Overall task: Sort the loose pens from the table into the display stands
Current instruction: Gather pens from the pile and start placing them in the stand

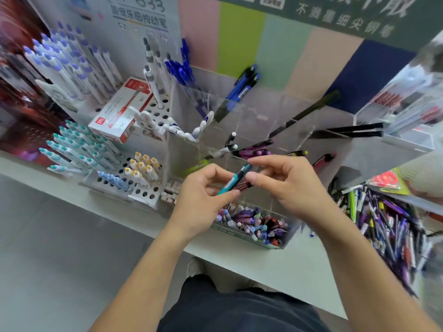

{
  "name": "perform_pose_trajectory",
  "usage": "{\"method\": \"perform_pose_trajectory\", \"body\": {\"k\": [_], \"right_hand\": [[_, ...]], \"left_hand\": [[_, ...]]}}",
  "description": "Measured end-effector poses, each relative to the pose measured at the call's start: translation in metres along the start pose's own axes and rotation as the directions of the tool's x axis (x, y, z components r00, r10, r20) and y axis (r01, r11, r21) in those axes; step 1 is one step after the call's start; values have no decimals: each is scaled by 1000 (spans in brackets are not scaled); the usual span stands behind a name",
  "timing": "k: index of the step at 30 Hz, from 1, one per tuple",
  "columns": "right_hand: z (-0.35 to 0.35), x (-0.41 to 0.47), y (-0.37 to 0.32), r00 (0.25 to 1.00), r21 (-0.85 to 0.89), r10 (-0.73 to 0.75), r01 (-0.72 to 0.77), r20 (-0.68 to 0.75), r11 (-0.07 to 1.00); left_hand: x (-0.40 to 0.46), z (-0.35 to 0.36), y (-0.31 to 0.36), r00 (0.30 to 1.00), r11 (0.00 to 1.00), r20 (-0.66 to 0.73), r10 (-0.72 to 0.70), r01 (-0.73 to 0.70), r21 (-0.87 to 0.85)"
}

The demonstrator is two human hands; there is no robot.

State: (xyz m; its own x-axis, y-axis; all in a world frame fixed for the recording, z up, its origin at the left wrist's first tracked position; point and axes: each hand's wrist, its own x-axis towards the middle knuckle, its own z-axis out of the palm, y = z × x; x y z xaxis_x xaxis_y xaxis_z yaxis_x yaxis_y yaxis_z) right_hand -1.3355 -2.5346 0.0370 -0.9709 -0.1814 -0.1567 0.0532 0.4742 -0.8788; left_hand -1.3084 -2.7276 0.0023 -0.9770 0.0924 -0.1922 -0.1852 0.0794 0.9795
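From where I sit the job looks well under way but far from finished. At the far left, the perforated stand [153, 111] already carries rows of white pens with purple caps [60, 61], teal-capped pens [72, 144] lower down and a small cluster of yellow-capped pens [143, 166], with many holes unfilled. A red and white pen box [119, 111] lies across that stand and covers some of them.

Moving to the middle, the clear acrylic stand [239, 111] holds blue pens [244, 85] and a few dark ones, each compartment only thinly stocked.

In front of it my left hand [203, 195] pinches the lower end of a teal pen [233, 180] between thumb and fingers, and my right hand [282, 183] grasps its upper end, fingers curled; a dark red pen appears to sit under it, though I cannot tell which hand has it. Below the hands, a clear bin [278, 240] is packed with mixed pens.

To the right, the loose pile [388, 231] sprawls over the table [263, 267], big and tangled, so most of the sorting remains. I judge the crowded stands and leaning pens will make each insertion fiddly.
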Motion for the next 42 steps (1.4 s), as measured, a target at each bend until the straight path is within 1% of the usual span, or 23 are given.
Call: {"method": "perform_pose_trajectory", "body": {"k": [2,4,6,9,10,12,14,16,18,21,25,27,31,35,39,40,42], "right_hand": [[4,-6,13,994,126,109,-105,-26,986],[6,-10,20,988,176,153,-155,26,972],[13,-14,23,986,235,148,-162,73,959],[20,-18,23,988,283,150,-156,42,946],[21,-18,23,991,288,135,-133,15,948],[17,-18,23,992,285,87,-56,-96,957],[14,-14,22,974,259,40,20,-222,966],[18,-9,17,956,178,-25,80,-291,981],[31,-7,11,939,91,-102,139,-328,986],[46,-5,1,910,25,-179,203,-373,979],[38,-10,-7,847,-88,-297,289,-441,953],[36,-13,-7,849,-145,-321,286,-420,947],[61,-2,11,918,-195,-275,225,-287,955],[86,20,30,910,-324,-356,278,-212,904],[78,20,30,965,-398,-254,209,-62,893],[70,15,28,978,-383,-204,170,-50,908],[48,1,22,988,-263,-115,84,-107,961]], "left_hand": [[-2,6,-6,1000,996,17,-16,15,85],[-6,12,-10,1000,988,17,-6,4,154],[-9,17,-11,1000,988,4,-9,8,152],[-13,17,-15,999,988,-30,-15,19,155],[-14,13,-17,999,988,-45,-19,26,153],[-17,2,-21,992,994,-109,-57,67,92],[-22,-15,-28,978,994,-184,-99,104,17],[-27,-33,-35,968,993,-220,-120,122,-5],[-31,-44,-41,962,986,-221,-162,148,-79],[-35,-50,-42,954,964,-215,-210,165,-210],[-41,-55,-43,951,949,-208,-230,172,-265],[-42,-57,-41,945,930,-200,-258,186,-317],[-40,-56,-33,956,876,-125,-265,184,-447],[-34,-49,-18,969,857,-59,-239,182,-481],[-24,-33,-1,982,828,14,-190,167,-536],[-21,-28,2,983,833,14,-181,161,-529],[-15,-20,5,986,873,-16,-165,139,-468]]}}
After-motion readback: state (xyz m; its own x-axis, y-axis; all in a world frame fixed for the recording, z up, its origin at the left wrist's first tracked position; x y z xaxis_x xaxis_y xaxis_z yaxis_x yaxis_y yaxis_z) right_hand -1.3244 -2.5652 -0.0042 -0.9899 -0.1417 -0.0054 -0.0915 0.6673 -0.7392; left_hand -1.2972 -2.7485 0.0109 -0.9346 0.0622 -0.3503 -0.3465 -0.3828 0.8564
